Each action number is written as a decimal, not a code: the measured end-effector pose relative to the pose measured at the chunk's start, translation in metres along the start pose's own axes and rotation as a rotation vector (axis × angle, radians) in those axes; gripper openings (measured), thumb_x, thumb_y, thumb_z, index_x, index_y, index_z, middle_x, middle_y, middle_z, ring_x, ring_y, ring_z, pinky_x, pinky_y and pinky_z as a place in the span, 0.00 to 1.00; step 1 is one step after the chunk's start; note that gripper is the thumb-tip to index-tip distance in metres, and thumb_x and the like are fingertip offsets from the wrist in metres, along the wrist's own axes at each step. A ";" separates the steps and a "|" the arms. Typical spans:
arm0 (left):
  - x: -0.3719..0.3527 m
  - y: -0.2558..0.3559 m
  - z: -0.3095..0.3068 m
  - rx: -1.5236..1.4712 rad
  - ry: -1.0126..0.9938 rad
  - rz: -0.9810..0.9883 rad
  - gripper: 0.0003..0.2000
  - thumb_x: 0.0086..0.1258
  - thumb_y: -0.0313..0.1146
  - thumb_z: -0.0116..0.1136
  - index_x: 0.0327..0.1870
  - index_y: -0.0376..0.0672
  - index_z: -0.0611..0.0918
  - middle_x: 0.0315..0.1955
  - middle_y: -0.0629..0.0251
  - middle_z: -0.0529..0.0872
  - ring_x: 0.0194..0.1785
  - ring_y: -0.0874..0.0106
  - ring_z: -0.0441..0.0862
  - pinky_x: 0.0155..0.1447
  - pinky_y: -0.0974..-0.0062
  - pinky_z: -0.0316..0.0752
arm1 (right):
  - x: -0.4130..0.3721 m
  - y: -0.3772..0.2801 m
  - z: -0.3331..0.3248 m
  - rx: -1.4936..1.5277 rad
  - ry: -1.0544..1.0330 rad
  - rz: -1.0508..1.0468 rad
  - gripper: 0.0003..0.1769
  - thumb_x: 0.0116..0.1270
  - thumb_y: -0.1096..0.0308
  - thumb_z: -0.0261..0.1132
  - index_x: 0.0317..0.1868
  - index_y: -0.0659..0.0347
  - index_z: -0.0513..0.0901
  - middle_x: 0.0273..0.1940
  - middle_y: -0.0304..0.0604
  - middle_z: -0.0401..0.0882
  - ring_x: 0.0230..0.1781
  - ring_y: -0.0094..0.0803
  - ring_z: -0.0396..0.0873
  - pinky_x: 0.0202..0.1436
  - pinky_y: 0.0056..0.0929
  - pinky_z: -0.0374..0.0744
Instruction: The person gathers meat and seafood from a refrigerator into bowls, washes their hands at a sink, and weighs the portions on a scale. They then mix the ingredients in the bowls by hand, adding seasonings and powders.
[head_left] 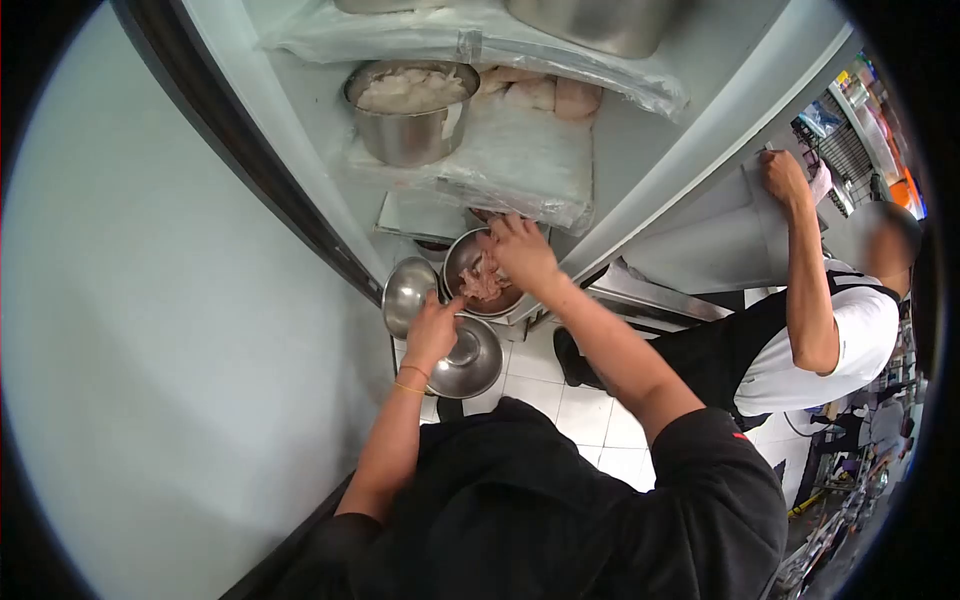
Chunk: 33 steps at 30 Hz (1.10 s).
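Note:
A steel bowl [449, 268] on the lower fridge shelf holds pinkish raw meat [484, 279]. My right hand [522, 256] reaches over its right side, fingers bent down and closed at the edge of the meat; the fingertips are partly hidden. Just in front of the shelf, my left hand [432, 332] grips two metal bowls where they meet. One shiny bowl [404, 291] is tilted on the left, and a second bowl [474, 368] hangs below, its hollow facing up. Neither of these two shows any food inside.
Above, a steel pot [412, 133] of pale food stands on a plastic-covered shelf [530, 150], with pale raw meat pieces [540, 92] behind. The fridge door [170, 300] stands wide at left. A co-worker [810, 340] is close on my right beside a large grey panel [715, 235].

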<state>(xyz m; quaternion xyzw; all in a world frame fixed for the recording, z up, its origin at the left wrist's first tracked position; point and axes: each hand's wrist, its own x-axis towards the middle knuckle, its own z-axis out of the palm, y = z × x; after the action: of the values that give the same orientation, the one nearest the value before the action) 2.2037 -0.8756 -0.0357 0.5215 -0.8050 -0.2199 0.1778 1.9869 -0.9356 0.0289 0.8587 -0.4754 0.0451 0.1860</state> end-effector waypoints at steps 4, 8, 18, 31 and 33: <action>0.004 -0.006 0.000 0.038 0.004 0.025 0.12 0.62 0.29 0.61 0.47 0.49 0.79 0.44 0.47 0.73 0.47 0.48 0.79 0.46 0.55 0.78 | 0.020 0.028 -0.001 0.253 -0.255 0.081 0.20 0.67 0.62 0.56 0.58 0.53 0.78 0.55 0.52 0.76 0.56 0.49 0.77 0.59 0.43 0.75; 0.007 -0.008 -0.004 0.027 0.002 0.040 0.12 0.62 0.29 0.62 0.46 0.48 0.79 0.44 0.46 0.73 0.47 0.47 0.79 0.47 0.55 0.77 | 0.029 0.039 0.023 0.443 -0.210 0.142 0.18 0.68 0.65 0.55 0.56 0.59 0.77 0.53 0.55 0.76 0.54 0.54 0.77 0.57 0.43 0.76; 0.005 -0.010 -0.009 -0.007 0.004 0.020 0.13 0.61 0.27 0.61 0.48 0.48 0.80 0.44 0.47 0.73 0.48 0.49 0.79 0.49 0.56 0.77 | -0.009 -0.035 -0.001 0.900 -0.183 0.249 0.16 0.58 0.76 0.60 0.48 0.65 0.75 0.53 0.58 0.76 0.47 0.58 0.78 0.48 0.49 0.77; -0.003 -0.011 -0.010 0.062 0.029 0.069 0.15 0.60 0.25 0.58 0.49 0.51 0.79 0.46 0.47 0.72 0.48 0.46 0.78 0.46 0.54 0.77 | 0.012 -0.035 0.042 0.277 -0.246 0.371 0.13 0.66 0.68 0.55 0.48 0.65 0.77 0.50 0.58 0.76 0.45 0.51 0.82 0.45 0.47 0.81; -0.004 -0.010 -0.015 0.041 0.001 0.005 0.16 0.60 0.25 0.58 0.50 0.50 0.79 0.47 0.46 0.72 0.48 0.45 0.78 0.47 0.55 0.78 | 0.013 -0.029 0.031 0.516 -0.062 0.364 0.13 0.59 0.70 0.63 0.43 0.65 0.83 0.53 0.60 0.79 0.42 0.47 0.84 0.45 0.38 0.83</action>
<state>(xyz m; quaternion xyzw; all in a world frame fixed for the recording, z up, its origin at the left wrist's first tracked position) 2.2207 -0.8782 -0.0290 0.5232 -0.8106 -0.2027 0.1679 2.0154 -0.9432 -0.0042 0.7794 -0.5996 0.1703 -0.0637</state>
